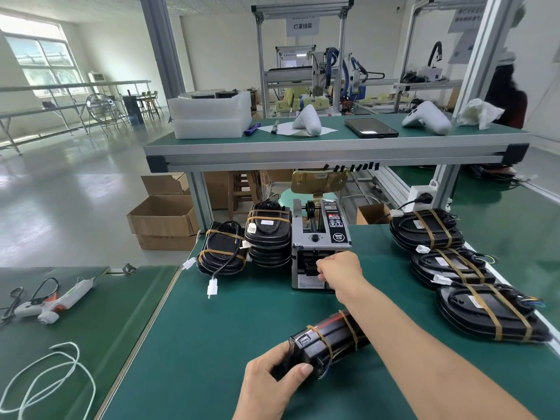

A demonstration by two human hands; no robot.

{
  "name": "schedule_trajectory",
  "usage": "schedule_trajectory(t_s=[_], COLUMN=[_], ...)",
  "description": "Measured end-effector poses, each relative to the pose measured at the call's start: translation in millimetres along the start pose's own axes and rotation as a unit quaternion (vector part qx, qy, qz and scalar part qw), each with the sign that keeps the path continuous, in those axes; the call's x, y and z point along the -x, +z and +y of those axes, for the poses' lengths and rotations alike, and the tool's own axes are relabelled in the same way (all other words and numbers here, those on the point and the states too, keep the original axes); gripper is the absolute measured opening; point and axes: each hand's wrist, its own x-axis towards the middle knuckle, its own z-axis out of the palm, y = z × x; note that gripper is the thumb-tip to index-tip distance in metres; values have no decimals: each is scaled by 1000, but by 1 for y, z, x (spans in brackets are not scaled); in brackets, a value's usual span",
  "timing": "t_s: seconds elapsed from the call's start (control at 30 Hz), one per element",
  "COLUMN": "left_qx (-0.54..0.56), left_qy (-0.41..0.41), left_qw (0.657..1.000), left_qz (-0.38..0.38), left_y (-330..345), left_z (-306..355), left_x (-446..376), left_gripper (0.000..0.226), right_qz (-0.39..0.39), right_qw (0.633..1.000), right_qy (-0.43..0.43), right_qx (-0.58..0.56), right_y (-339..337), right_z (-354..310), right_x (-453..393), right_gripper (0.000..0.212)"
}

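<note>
Fingers (pixel 298 372) of the left hand (pixel 266 386) are clamped round the near end of a black banded bundle (pixel 328 339). The bundle lies on its side on the green table (pixel 227 322), with its long axis running near-left to far-right and its far end passing under the right forearm. Right hand (pixel 339 272) is curled against the outlet of the tape dispenser (pixel 321 237); whether it pinches anything cannot be told. Open cardboard box (pixel 163 219) on the floor: contents not visible.
</note>
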Motion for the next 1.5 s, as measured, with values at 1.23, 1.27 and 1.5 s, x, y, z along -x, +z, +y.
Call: schedule_trajectory(t_s=[1.23, 1.27, 1.5], left_qx=[13, 10, 6], left_qy=[11, 11, 7], left_qw=[1000, 1000, 1000], left_qz=[12, 12, 20], left_y=[2, 2, 2], left_z=[-5, -6, -6], left_x=[-1, -1, 0], left_gripper=[39, 38, 39], right_qz=[-34, -33, -65], right_qw=[988, 985, 980], right_qy=[-141, -161, -140], right_qx=[-61, -51, -123], right_y=[-64, -76, -99], right_z=[18, 27, 84], right_x=[31, 39, 67], right_gripper=[14, 13, 18])
